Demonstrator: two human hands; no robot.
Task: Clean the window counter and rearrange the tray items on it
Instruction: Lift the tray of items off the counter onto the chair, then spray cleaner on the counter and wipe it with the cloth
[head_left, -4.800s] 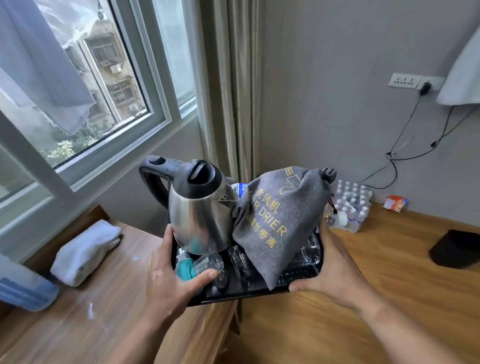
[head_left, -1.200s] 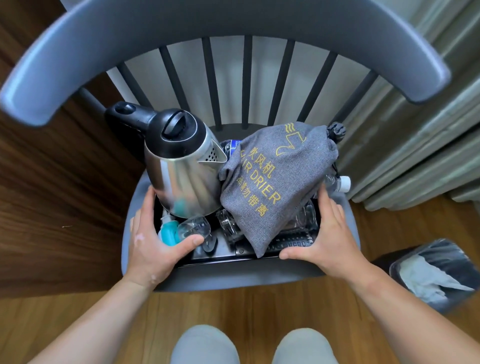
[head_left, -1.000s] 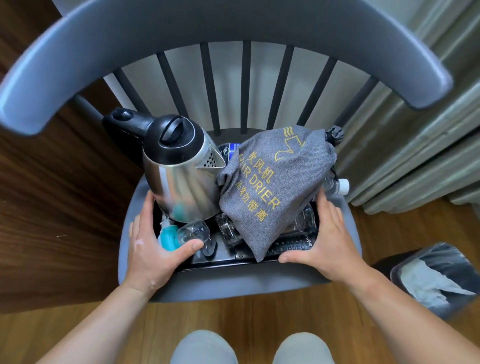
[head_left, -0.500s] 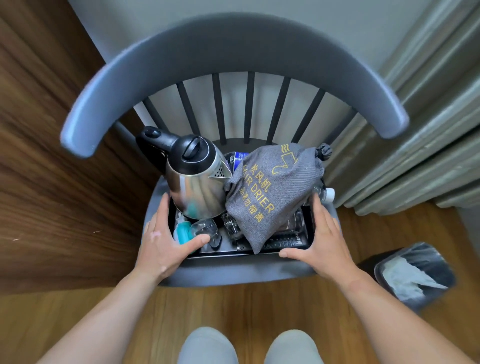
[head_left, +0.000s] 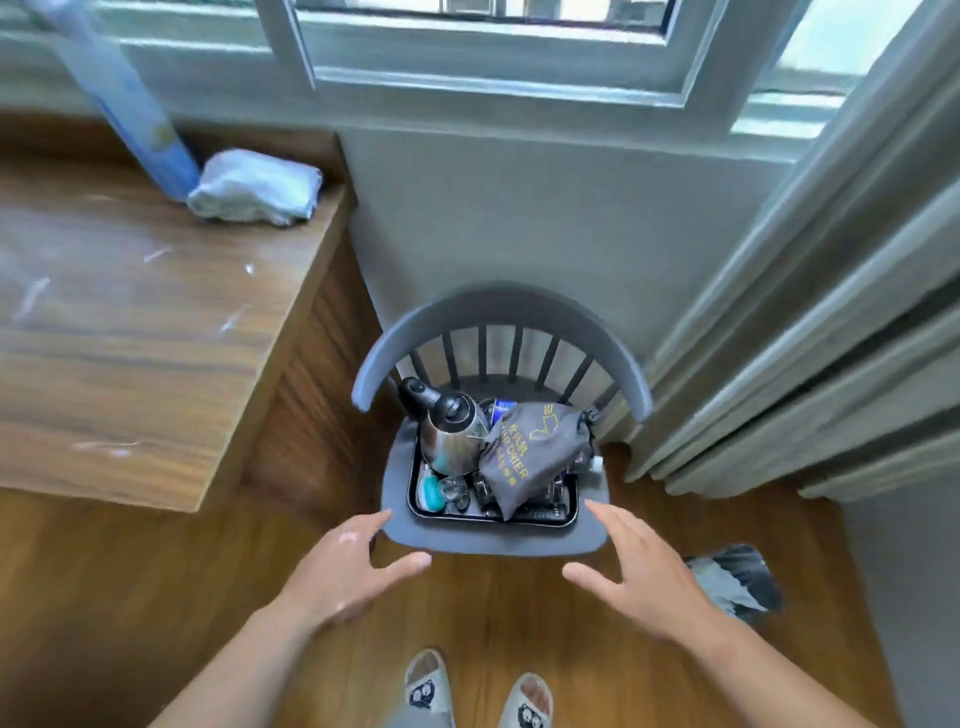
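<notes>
**A:** Head camera, looking straight down. The left hand (head_left: 348, 566) is out in front, palm down, fingers straight and spread, thumb swung out to the right. It holds nothing.

**B:** The right hand (head_left: 639, 577) mirrors it: palm down, fingers fanned and pointing up-left, thumb reaching in towards the other thumb. It is empty too. The two hands are well apart, with a stretch of wooden floor (head_left: 493, 597) showing between them.

**A:** And the black rectangular tray (head_left: 457, 517)?

**B:** It sits on the seat of the grey spindle-back chair (head_left: 493, 540), just beyond both sets of fingertips. Neither hand is on it.

**A:** It's a full tray. The steel kettle with the black lid and handle (head_left: 449, 441) stands upright at the back left. The grey drawstring fabric bag with yellow lettering (head_left: 530, 457) slumps across the right side, leaning against the kettle.

**B:** A small teal bottle (head_left: 431, 492) lies at the front left, with clear glasses (head_left: 453, 487) just beside it. The rest under the bag is too cramped to make out.

**A:** Now the wooden window counter (head_left: 130, 338), on the left.

**B:** There are white smears (head_left: 31, 296) scattered over its top. A folded white towel (head_left: 254, 187) lies at the far corner, touching a pale blue tube (head_left: 130, 104) that leans up out of shot.

**A:** The grey window frame (head_left: 493, 83) runs above, and grey-green curtains (head_left: 805, 338) hang on the right. A dark lined bin (head_left: 732, 577) peeks out past the right wrist.

**B:** Two grey slippers (head_left: 426, 686) are planted at the bottom edge.
</notes>
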